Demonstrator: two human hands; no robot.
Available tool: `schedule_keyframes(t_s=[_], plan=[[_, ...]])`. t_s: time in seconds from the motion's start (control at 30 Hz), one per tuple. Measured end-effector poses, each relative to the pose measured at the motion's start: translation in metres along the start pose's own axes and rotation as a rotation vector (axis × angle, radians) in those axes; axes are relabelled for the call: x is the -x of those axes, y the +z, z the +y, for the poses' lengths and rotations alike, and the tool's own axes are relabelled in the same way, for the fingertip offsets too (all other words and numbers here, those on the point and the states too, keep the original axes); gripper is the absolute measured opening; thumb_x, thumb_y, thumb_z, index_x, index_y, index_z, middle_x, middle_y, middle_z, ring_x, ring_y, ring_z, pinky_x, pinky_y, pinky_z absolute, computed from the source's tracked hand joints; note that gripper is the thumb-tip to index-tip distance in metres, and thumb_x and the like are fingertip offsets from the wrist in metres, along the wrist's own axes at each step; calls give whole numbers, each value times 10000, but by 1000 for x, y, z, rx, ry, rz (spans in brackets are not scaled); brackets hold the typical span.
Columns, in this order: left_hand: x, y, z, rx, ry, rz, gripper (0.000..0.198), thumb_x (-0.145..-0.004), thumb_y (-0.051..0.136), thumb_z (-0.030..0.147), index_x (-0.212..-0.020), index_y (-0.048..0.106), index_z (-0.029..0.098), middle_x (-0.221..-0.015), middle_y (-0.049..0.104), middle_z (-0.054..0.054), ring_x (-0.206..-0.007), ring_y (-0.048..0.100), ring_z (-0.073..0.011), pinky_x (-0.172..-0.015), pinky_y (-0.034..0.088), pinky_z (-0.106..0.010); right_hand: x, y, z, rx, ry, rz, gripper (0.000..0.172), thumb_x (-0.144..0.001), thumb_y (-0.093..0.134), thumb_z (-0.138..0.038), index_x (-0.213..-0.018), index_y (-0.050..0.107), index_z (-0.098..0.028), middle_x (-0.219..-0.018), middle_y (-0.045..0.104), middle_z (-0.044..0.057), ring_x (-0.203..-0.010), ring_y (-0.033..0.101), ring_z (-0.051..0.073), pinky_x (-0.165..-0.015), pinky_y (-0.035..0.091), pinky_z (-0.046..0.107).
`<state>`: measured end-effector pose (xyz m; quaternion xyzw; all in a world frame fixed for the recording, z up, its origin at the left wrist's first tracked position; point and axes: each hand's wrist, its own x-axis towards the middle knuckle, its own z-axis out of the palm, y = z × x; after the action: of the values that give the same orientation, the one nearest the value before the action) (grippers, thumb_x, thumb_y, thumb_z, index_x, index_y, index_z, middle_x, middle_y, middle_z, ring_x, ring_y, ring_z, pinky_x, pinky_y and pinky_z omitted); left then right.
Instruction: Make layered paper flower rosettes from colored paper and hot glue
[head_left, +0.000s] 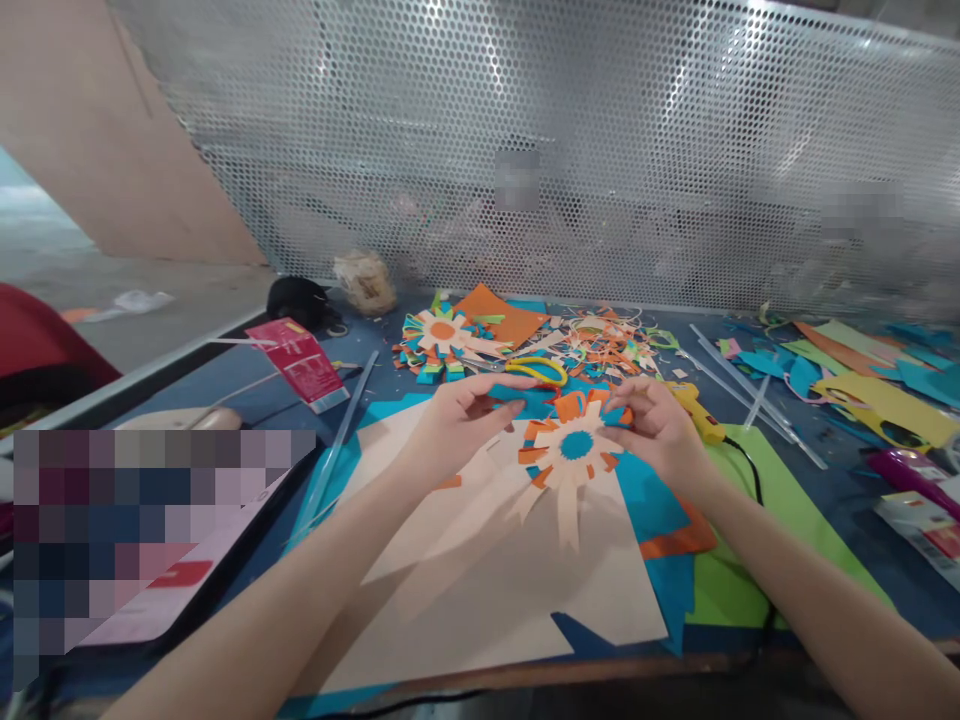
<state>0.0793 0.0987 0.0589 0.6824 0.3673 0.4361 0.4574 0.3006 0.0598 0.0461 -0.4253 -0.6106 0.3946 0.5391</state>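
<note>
My right hand pinches the right edge of a paper rosette, holding it tilted above the sheets. The rosette has a blue centre, cream petals, orange and blue loops, and cream tails hanging down. My left hand is to its left, thumb and forefinger curled towards each other. Blue paper shows at those fingertips, but I cannot make out whether it is held or lies behind. Below both hands lies a large cream sheet with a notch in its near edge, over blue sheets. Yellow-handled scissors lie just beyond.
Another paper rosette lies at the back beside paper scraps. A yellow glue gun with a black cord rests on green paper. Clear glue sticks, a pink packet and coloured offcuts surround the work. A perforated metal panel stands behind.
</note>
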Motion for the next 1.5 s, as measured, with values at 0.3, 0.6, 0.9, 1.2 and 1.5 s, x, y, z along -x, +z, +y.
schedule_keyframes(t_s=[0.3, 0.6, 0.9, 1.2, 1.5], plan=[[5, 5, 10, 73, -20, -74, 223, -708, 624, 242, -921, 623, 177, -960, 651, -35, -691, 595, -115, -617, 502, -227, 3, 1, 4, 3, -119, 19, 318, -633, 701, -148, -844, 486, -250, -773, 558, -25, -754, 562, 91, -672, 505, 215], [8, 7, 15, 82, -33, -107, 153, -699, 596, 230, -841, 608, 173, -925, 650, -37, -715, 607, -139, -627, 504, -252, 4, -1, 6, 59, -149, 14, 298, -656, 678, -134, -846, 482, -254, -792, 550, -24, -781, 562, 94, -687, 506, 218], [7, 9, 14, 141, -71, -99, 160, -675, 612, 243, -816, 594, 169, -876, 621, -24, -715, 588, -137, -638, 497, -268, 4, 0, 6, 127, -187, -4, 276, -679, 677, -189, -853, 472, -251, -788, 556, -15, -778, 568, 110, -681, 498, 242], [8, 10, 17, 194, -108, -95, 157, -664, 631, 254, -784, 585, 166, -830, 616, -18, -737, 583, -138, -671, 491, -262, 4, 0, 7, 99, -171, -2, 278, -688, 683, -252, -859, 464, -248, -806, 538, -9, -786, 560, 107, -695, 515, 250], [10, 10, 16, 177, -95, -101, 159, -696, 625, 291, -796, 597, 171, -794, 618, -16, -683, 574, -127, -642, 469, -253, 4, 0, 8, 96, -169, 4, 286, -691, 683, -289, -869, 461, -251, -803, 520, -9, -763, 547, 106, -700, 518, 258]])
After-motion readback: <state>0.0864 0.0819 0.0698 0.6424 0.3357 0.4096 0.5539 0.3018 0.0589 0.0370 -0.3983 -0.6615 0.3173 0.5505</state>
